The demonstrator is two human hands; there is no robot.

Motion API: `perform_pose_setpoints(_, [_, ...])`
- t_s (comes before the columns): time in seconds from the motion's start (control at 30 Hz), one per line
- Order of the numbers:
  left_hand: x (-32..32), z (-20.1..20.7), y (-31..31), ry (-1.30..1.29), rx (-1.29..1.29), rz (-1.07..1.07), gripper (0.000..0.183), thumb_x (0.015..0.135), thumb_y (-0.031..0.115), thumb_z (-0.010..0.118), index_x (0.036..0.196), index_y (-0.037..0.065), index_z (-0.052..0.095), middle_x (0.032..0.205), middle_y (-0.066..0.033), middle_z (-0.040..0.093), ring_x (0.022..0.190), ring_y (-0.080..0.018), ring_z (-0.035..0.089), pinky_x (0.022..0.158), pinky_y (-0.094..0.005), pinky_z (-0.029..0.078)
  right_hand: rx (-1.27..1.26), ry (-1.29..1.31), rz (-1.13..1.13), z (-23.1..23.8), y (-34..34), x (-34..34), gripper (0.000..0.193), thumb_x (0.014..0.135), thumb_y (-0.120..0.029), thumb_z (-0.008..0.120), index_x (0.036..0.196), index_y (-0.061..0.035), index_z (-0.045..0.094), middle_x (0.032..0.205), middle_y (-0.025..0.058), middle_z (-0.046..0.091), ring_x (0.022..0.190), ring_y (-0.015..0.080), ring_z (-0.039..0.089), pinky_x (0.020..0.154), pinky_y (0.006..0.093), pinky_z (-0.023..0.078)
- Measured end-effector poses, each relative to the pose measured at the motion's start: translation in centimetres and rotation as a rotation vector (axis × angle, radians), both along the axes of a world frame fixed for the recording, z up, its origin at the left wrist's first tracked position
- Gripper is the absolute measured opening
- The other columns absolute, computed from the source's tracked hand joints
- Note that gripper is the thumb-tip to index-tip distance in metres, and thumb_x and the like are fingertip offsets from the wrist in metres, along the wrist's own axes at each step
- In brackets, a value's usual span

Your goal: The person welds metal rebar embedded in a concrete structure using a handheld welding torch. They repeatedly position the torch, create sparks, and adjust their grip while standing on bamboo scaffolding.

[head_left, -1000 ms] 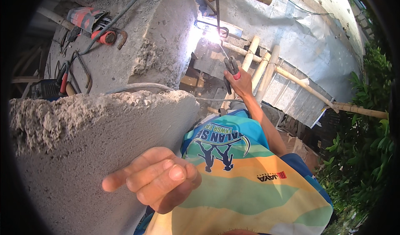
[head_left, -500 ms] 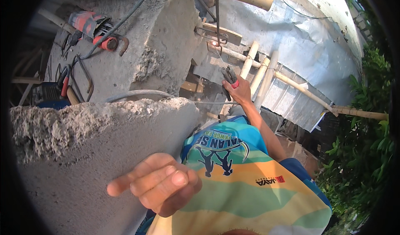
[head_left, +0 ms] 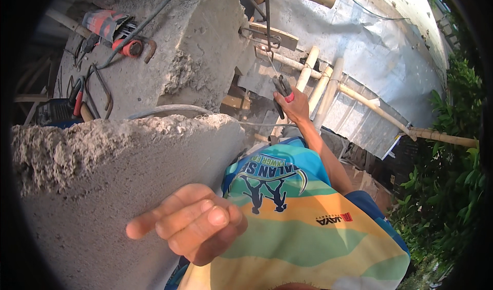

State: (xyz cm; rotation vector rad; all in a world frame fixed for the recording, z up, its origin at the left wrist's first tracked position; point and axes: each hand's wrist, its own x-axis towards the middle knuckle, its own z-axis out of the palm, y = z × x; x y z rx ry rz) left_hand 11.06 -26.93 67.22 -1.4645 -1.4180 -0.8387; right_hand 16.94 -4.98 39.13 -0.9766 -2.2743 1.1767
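A welding clamp point(head_left: 284, 88) with a red and black grip is held in the right hand point(head_left: 296, 107), at the end of an outstretched arm in the upper middle of the view. The fingers of that hand are wrapped round the handle, though some fingertips are hidden. A thin welding rod point(head_left: 271, 65) is gripped by the clamp and pointed up toward the hooked lower end of an upright steel bar point(head_left: 267, 17); whether the hook is touched by the rod's tip cannot be told. Near the hook, a steel loop point(head_left: 278, 44) is seen jutting from a concrete block point(head_left: 205, 43), with a brown board point(head_left: 289, 40) just beside it. The left hand point(head_left: 197, 223) is held low, in front of the shirt point(head_left: 308, 233) and a rough-topped concrete wall point(head_left: 108, 197). Its fingers are bent and kept close together, with 1 finger reaching farther left; whether anything is pinched in them cannot be told. On the block, a red and grey packet point(head_left: 104, 24) is laid with thin sticks poking out, near an orange roll point(head_left: 128, 48) and a bent steel piece point(head_left: 150, 51), and a grey cable point(head_left: 146, 25) is stretched past them. To the right of the clamp, 3 short bamboo poles point(head_left: 323, 86) are set beside a metal sheet point(head_left: 354, 43), and green leaves point(head_left: 447, 187) are seen at the far right
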Motion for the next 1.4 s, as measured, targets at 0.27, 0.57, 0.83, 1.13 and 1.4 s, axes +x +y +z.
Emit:
perform_pose_setpoints(0.27, [0.0,0.17,-0.08,0.01,-0.023,0.024,0.02,0.083,0.004,0.053,0.101,0.013,0.05,0.092,-0.0011,0.054,0.097,-0.0123,0.058,0.12,-0.0539,-0.001,-0.03,-0.048,-0.004,0.3,0.03,0.0,0.056,0.077,-0.053,0.071,0.071,-0.0002,0.055,0.059,0.0174,0.058,0.061,0.0389,0.06,0.057,0.0439,0.046])
perform_pose_setpoints(0.57, [-0.13,-0.01,-0.06,0.007,0.007,0.007,0.017,0.083,0.004,0.054,0.098,0.012,0.051,0.088,-0.001,0.054,0.096,-0.0121,0.058,0.12,-0.0545,-0.001,-0.01,-0.038,-0.004,0.0,0.15,-0.08,0.054,0.078,-0.051,0.072,0.079,0.0014,0.062,0.057,0.0149,0.054,0.053,0.0274,0.051,0.054,0.0392,0.043])
perform_pose_setpoints(0.83, [0.34,-0.21,0.25,-0.065,0.088,0.083,0.017,0.078,0.011,0.06,0.084,0.023,0.05,0.087,0.0095,0.057,0.085,-0.0067,0.057,0.122,-0.0475,-0.003,-0.01,-0.033,-0.008,0.13,0.19,-0.14,0.057,0.077,-0.054,0.071,0.07,0.0,0.056,0.057,0.0168,0.057,0.059,0.0374,0.059,0.057,0.0432,0.046])
perform_pose_setpoints(1.13, [-0.25,-0.08,-0.15,0.011,0.018,0.001,0.02,0.083,0.003,0.055,0.1,0.012,0.053,0.089,-0.0012,0.057,0.097,-0.0124,0.06,0.12,-0.0539,-0.002,-0.031,-0.024,-0.008,-0.33,0.31,-0.3,0.057,0.077,-0.054,0.071,0.068,-0.0005,0.054,0.057,0.0161,0.056,0.057,0.0353,0.059,0.056,0.0428,0.045])
perform_pose_setpoints(1.4, [0.37,-0.63,0.62,-0.069,0.153,0.136,0.018,0.075,0.013,0.064,0.078,0.027,0.052,0.088,0.0139,0.059,0.081,-0.0061,0.057,0.122,-0.0467,-0.004,-0.049,0.02,0.01,0.02,0.41,0.03,0.056,0.075,-0.053,0.073,0.069,-0.0004,0.055,0.057,0.0153,0.057,0.055,0.0319,0.059,0.055,0.0406,0.045])
